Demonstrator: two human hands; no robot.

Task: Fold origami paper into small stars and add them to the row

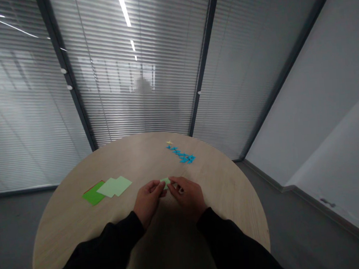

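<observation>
Between my two hands, over the middle of the round table, is a small piece of light green paper (165, 182). My left hand (149, 200) pinches its left side between thumb and fingers. At its right side my right hand (187, 195) grips the edge, fingers curled. Most of the paper's lower part is hidden by my fingertips, so I cannot tell how it is folded. Left of my hands lie pale green paper squares (119, 186), overlapping a brighter green sheet (94, 195) with a red edge showing along its top.
Several small blue folded paper shapes (184, 155) lie in a slanting row beyond my hands, with one yellow star-like shape (169, 142) at the far end. The round wooden table (230, 188) stands before windows with blinds (140, 112). A white wall (321, 119) is at the right.
</observation>
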